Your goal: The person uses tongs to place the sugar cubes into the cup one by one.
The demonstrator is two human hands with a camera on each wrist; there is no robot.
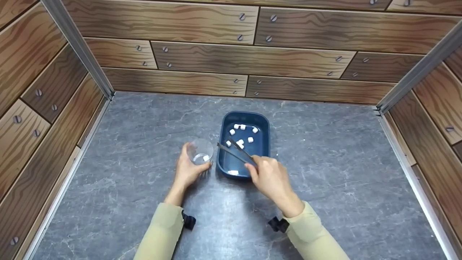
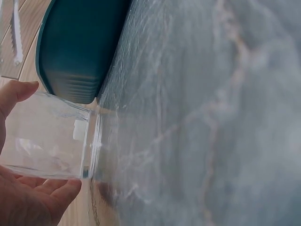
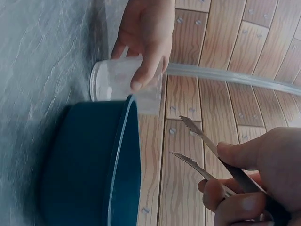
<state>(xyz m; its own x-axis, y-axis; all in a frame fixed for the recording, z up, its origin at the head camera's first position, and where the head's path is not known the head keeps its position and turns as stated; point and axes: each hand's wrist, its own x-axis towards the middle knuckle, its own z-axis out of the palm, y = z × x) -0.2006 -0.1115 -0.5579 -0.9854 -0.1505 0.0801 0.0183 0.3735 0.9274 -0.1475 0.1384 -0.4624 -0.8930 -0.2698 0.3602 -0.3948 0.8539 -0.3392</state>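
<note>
My left hand (image 1: 188,169) holds a clear cup (image 1: 200,147) upright on the floor surface, thumb on one side and fingers on the other. One white cube (image 1: 206,158) lies at the bottom of the cup. With my right hand (image 1: 270,177) I grip dark metal tongs (image 3: 207,175) that have serrated tips. Their tips stand apart with nothing between them, above the left part of a dark blue rectangular bin (image 1: 266,151). Several small white cubes, among them one cube (image 1: 250,139), are scattered in the bin, and a white piece (image 1: 233,173) sits at its near end.
The bin stands just right of the cup on a grey marbled surface (image 1: 343,162). Wood-patterned panels (image 1: 202,57) rise at the back and both sides, with metal strips (image 1: 415,184) along the edges. Black wrist cameras (image 1: 189,221) sit on both sleeves.
</note>
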